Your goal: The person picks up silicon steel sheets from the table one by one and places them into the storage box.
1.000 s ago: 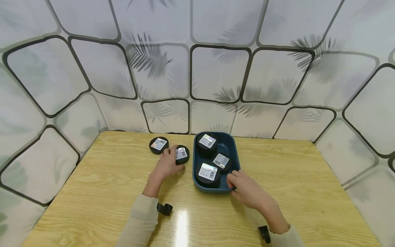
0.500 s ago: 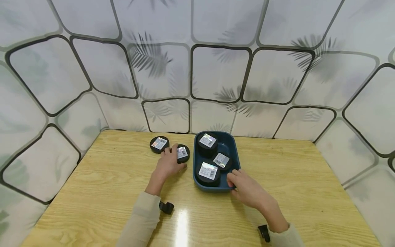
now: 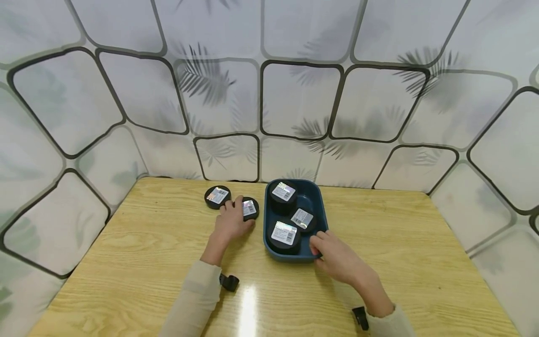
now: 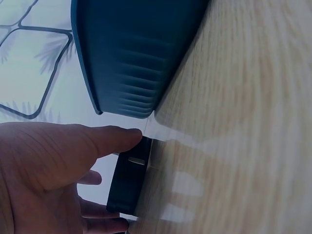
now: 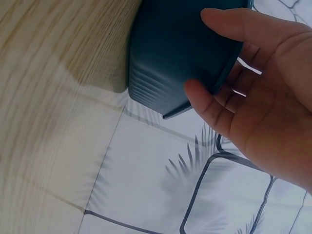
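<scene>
My left hand (image 3: 230, 224) is around a flat, round black container (image 3: 250, 208) with a white label, left of the blue tray (image 3: 307, 202). In the left wrist view, the thumb touches one side of this container (image 4: 127, 180) and the fingers lie along the other; it rests on the table. My right hand (image 3: 337, 257) grips the tray's near right corner. The right wrist view has its thumb and fingers on either side of the tray wall (image 5: 170, 63). Three black labelled containers are in the tray: one at the far left (image 3: 283, 193), one mid-right (image 3: 302, 220), one near left (image 3: 284, 236).
Another round black container (image 3: 217, 196) sits on the table just left of my left fingertips. The wooden table (image 3: 404, 234) ends at a patterned curtain-like backdrop (image 3: 294, 103) close behind the tray. A black wrist camera (image 3: 229, 283) is strapped to the left forearm.
My left forearm has shifted slightly right and forward, its hand staying around the same container. The right hand and tray look unmoved.
</scene>
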Demonstrator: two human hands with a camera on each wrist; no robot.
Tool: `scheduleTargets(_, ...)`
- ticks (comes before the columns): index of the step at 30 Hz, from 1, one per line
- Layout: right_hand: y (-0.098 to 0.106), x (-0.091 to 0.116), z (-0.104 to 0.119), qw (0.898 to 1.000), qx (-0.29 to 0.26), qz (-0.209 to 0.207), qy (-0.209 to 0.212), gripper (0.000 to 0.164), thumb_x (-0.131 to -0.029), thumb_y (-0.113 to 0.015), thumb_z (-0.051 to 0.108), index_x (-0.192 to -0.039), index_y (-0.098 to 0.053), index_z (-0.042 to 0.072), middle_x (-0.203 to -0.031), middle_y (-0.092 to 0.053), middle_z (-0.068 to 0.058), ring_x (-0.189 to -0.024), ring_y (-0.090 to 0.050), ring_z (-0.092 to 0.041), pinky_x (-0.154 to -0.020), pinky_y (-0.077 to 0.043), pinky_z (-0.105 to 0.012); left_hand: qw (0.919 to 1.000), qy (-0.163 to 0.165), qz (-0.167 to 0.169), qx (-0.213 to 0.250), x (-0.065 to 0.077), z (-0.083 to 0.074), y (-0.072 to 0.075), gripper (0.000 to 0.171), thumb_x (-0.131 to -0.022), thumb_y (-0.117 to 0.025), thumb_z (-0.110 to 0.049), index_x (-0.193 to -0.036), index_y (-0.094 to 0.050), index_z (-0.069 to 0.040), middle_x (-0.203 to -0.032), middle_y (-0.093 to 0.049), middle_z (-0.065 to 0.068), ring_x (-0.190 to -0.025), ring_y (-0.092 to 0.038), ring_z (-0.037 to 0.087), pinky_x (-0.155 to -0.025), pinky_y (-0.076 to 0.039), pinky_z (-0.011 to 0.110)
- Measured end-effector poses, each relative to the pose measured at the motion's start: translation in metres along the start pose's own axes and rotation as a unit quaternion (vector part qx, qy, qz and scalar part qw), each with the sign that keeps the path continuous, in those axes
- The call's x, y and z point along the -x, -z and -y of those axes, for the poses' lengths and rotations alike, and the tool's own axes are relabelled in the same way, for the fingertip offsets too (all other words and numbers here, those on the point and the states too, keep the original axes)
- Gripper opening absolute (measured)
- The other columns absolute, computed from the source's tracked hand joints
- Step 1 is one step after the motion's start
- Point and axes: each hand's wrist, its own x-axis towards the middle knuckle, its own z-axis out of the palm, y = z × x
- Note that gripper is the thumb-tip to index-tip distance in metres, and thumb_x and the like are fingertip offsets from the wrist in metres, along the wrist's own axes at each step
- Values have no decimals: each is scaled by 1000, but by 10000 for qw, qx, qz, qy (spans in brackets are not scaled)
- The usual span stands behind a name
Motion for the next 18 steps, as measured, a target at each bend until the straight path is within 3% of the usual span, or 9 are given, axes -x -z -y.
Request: scheduleTargets(18,0,0,-1,10000,29,0,-14,34,-79,-77,0,-80,-48,18,-81,-41,6,-78,-37,-14,-68,-35,-28,10000,29,-43,-32,-4,0,-1,81,-89,-72,-35,-151,-30,-5,-137,-41,32,-126,-40,48,-95,-42,62)
